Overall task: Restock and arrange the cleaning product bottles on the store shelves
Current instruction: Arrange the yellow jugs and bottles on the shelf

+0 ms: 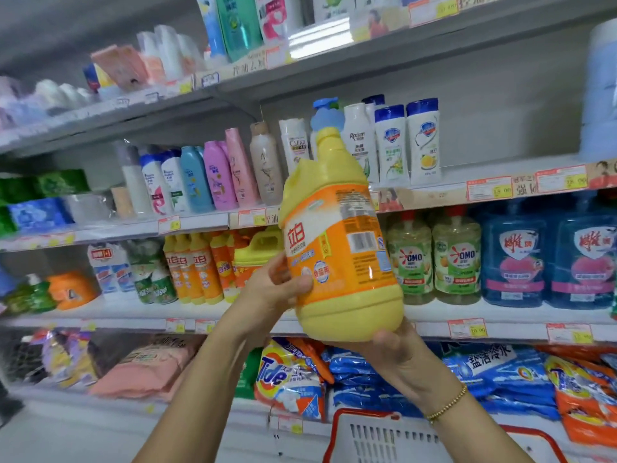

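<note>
Holds a big yellow jug up in the air in front of the shelves, tilted, with the cap leaning up and a little left and the orange label facing out. Opaque plastic, so cannot tell how full. Wraps the left grip round the jug's lower left side, thumb laid across the label. Cups the right grip under the base, thumb hooked up over the bottom edge. Wears a gold bead bracelet on the right wrist. Keeps the jug clear of every shelf.

Behind the jug, on the detergent shelf: a row of slim orange bottles of the same brand, with a second yellow jug just beside them, partly hidden by the left grip. Right of the held jug, two green OMO bottles, then two blue jugs with pink labels.

On the shampoo shelf above: upright shampoo bottles packed side by side.

On the bottom shelf: soft packs lying flat, among them a Tide bag and blue bags.

At the lower edge, below the right forearm: a white basket with a red rim. Cannot tell what lies inside.
</note>
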`<state>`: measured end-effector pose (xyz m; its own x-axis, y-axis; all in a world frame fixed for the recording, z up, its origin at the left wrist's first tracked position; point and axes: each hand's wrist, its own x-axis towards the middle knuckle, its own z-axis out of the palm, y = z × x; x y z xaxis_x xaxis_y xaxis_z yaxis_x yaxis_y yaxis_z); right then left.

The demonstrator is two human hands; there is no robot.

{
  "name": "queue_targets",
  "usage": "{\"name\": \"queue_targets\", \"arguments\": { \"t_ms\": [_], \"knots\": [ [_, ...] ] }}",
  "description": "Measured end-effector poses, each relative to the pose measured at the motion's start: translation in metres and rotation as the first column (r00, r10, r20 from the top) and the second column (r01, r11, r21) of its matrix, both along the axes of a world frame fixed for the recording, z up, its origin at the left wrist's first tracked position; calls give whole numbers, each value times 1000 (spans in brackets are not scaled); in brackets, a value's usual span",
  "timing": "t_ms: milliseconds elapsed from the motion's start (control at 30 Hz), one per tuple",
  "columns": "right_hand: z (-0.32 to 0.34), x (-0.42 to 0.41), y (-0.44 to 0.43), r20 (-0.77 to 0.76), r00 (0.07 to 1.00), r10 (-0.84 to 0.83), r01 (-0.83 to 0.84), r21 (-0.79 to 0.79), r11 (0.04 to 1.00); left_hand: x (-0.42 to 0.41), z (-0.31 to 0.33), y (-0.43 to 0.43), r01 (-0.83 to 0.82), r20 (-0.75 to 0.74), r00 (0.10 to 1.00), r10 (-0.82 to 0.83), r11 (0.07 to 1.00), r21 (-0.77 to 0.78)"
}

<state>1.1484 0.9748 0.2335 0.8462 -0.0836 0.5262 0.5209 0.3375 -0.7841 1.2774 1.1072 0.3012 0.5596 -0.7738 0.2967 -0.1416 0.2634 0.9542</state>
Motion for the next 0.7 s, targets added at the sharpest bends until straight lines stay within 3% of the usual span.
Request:
{"name": "queue_targets", "arguments": {
  "t_ms": [100, 300, 433, 467, 567, 700],
  "knots": [
    [-2, 9, 1, -23, 999, 27, -24, 121, 992, 12, -10, 1, -38, -116, 993, 35, 999, -24],
    [5, 13, -10, -49, 968, -244, 248, 98, 964, 25, -28, 2, -124, -265, 960, 93, 987, -105],
    [-5, 21, -11, -101, 876, -471, 454, -158, 877, 20, -41, -1, -327, -155, 935, 319, 944, -32],
    [-8, 22, -11, -142, 871, -471, 456, -124, 881, 18, -42, -3, -365, -96, 927, 363, 931, -9],
    [-22, 25, -19, -210, 941, -266, 305, 182, 935, 12, -41, -4, -352, 20, 936, 351, 936, 17],
    [-31, 24, -30, -218, 976, -19, 123, 472, 873, 13, -24, 11, -98, 89, 991, 101, 994, -41]
  ]
}}
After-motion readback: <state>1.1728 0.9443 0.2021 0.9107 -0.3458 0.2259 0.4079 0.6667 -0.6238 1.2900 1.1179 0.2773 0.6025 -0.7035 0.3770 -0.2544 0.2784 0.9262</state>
